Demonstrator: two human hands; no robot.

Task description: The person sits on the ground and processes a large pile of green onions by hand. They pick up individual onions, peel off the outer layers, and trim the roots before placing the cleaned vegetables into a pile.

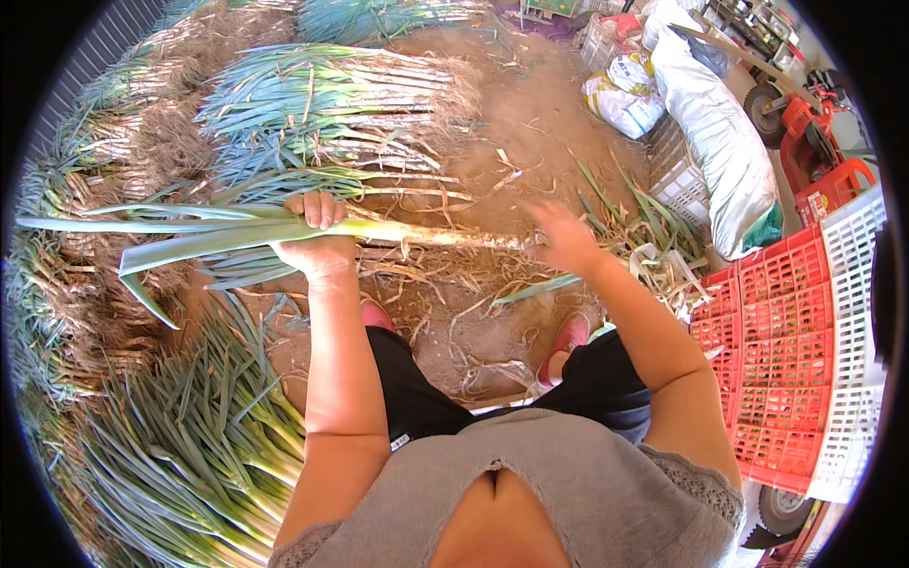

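My left hand (pixel 317 231) is closed around a large green onion (pixel 433 234) where its leaves meet the pale stalk. The plant lies nearly level across my view, leaves to the left and soil-stained root end to the right. Beside that root end is my right hand (pixel 564 238), blurred, with its fingers apart; whether they touch the roots I cannot tell. Beyond my left hand, a wide pile of green onions (pixel 334 106) rests on the ground with its roots to the right. Cleaner green onions (pixel 213 433) are heaped at my lower left.
Dry peelings (pixel 426 277) litter the earth floor around my pink shoes (pixel 568 341). Red (pixel 774 355) and white plastic crates (pixel 852 341) stand at my right. Farther off are a long white sack (pixel 710 135) and a red vehicle (pixel 817 142). More green onions (pixel 113 263) line the left side.
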